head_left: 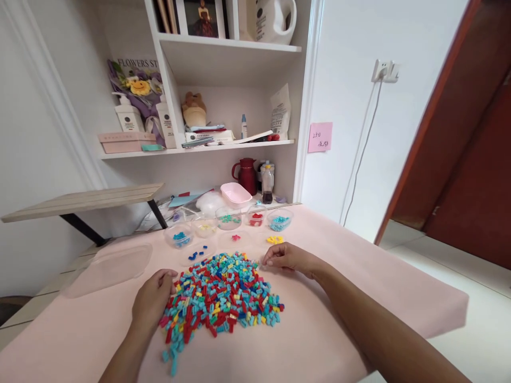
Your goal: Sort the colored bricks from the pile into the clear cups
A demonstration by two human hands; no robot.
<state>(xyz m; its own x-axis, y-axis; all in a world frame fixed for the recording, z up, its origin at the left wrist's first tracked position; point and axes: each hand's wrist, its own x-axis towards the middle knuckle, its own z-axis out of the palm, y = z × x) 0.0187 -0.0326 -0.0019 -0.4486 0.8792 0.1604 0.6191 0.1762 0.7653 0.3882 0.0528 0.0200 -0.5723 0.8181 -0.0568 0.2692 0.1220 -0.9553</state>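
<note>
A heap of small plastic building bricks [223,292], mostly red and light blue with some yellow, green and dark blue, is spread over the pink tabletop. My left hand [154,292] rests against the heap's left edge with its fingers curled; whether a brick is in them is hidden. At the heap's upper right, my right hand [289,259] has its thumb and fingers drawn together, and anything between them is too small to make out. Just beyond that hand lie yellow bricks [275,240]. Dark blue bricks [195,254] lie behind the heap on the left.
Clear tubs with sorted bricks stand behind, among them a blue one [179,235], a green one [229,218] and a light-blue one [280,219]. A clear lid [115,263] lies left. Farther back are a pink basin [236,194], a bottle [267,186] and a red jug [247,178].
</note>
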